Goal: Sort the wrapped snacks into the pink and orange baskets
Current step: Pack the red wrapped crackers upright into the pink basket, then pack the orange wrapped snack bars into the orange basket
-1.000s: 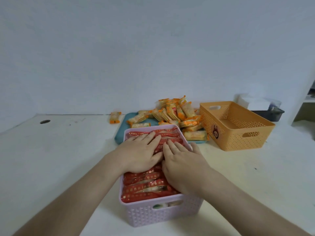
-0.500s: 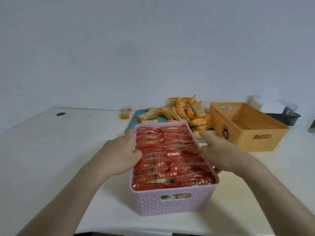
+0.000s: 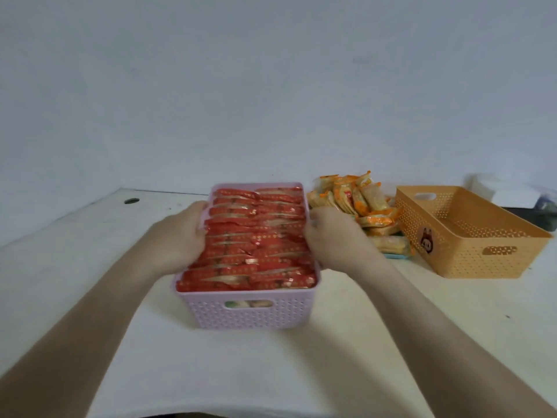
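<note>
On the desk (image 3: 361, 342), in the head view, the pink basket (image 3: 250, 315) sits right in front of the person. It is packed to the rim with rows of red snacks (image 3: 256, 242), and a few paler wrappers show through its front handle slot. The left hand (image 3: 177, 239) clasps the basket's left long side and the right hand (image 3: 334, 239) clasps its right long side. The fingers (image 3: 199, 211) curl at the rim and hold the basket between them. How far they wrap down the walls is hidden. Whether the basket rests on the desk or is raised just off it cannot be told.

The red half of the sort looks finished, since no red wrapper lies loose anywhere in sight.

The orange half looks untouched. The orange snacks (image 3: 358, 200) lie heaped on a blue tray (image 3: 394, 255) just behind and to the right of the pink basket, close by the right hand. The orange basket (image 3: 470, 260) stands beside that heap further right, and what shows of its inside is bare. By that reading about half the work is left: moving the whole orange heap into its basket.
</note>
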